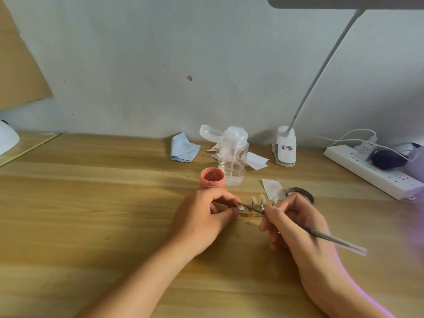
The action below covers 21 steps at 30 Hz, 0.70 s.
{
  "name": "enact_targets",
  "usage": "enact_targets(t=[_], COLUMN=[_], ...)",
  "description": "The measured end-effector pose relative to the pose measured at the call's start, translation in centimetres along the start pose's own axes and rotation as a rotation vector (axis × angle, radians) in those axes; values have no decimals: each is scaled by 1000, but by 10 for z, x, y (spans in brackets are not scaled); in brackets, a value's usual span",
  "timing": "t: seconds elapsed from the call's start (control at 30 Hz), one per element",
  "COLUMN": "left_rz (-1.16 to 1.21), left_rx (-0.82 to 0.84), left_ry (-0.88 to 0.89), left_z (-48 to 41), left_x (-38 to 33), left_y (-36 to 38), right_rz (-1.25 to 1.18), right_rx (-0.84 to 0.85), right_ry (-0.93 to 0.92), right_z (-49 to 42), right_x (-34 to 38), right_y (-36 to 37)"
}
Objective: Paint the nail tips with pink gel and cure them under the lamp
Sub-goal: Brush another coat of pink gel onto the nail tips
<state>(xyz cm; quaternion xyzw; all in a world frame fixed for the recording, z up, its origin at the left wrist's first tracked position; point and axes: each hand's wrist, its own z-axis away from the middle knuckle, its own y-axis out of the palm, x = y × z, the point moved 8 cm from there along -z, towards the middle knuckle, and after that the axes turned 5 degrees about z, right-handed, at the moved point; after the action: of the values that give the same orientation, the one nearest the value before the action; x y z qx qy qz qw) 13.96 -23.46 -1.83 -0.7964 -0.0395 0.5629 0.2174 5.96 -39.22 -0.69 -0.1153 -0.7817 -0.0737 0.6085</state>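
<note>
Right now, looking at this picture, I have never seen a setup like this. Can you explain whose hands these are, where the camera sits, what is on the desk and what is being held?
There is no machine here. A person is working with bare hands, and the single picture comes from a camera worn on the head, looking down at a wooden desk. The left hand pinches a pale nail tip. The right hand holds a thin brush pointed at it. Three more tips stand upright just behind. Farther back are an open jar of pink gel, a clear pump bottle, a blue cloth, a clip lamp and a power strip.
</note>
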Motion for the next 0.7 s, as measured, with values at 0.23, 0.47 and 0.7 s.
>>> enact_targets(t=[0.23,0.47,0.7], left_rz=[-3,-10,-16], left_rx=[-3,5,6], left_ry=[19,15,9], left_z=[1,0,-1], left_x=[-2,0,2], left_y=[0,0,0], right_rz=[18,-3,33], right_rx=[-25,-8,-29], right_ry=[6,-14,-11], right_z=[2,3,1], right_x=[0,5,1], right_y=[-1,1,-1])
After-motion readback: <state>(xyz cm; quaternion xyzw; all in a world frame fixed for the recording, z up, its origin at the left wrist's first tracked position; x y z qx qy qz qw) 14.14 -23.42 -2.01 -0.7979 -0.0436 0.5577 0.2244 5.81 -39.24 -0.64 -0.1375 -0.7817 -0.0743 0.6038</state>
